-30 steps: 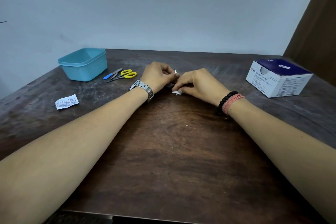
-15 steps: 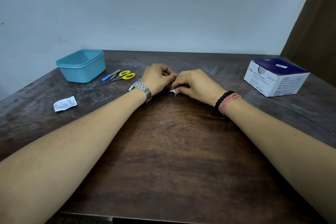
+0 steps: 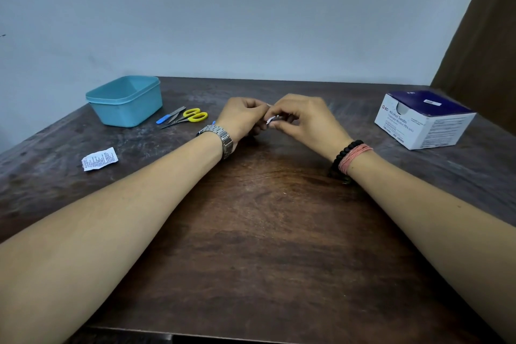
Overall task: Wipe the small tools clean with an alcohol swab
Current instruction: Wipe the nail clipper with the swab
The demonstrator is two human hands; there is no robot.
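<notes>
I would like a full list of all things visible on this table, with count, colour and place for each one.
container: 1, light blue, far left of table
scissors: 1, yellow handles, right of the container
small tool: 1, blue handle, beside the scissors
torn wrapper: 1, white, printed, left side
swab box: 1, white and dark blue, far right
table: 1, dark brown wood
swab: 1, white, pinched between both hands
left hand: silver watch on wrist
right hand: black and pink bracelets on wrist

worn wooden table (image 3: 265, 246), matt plastic tub (image 3: 125, 103)
</notes>
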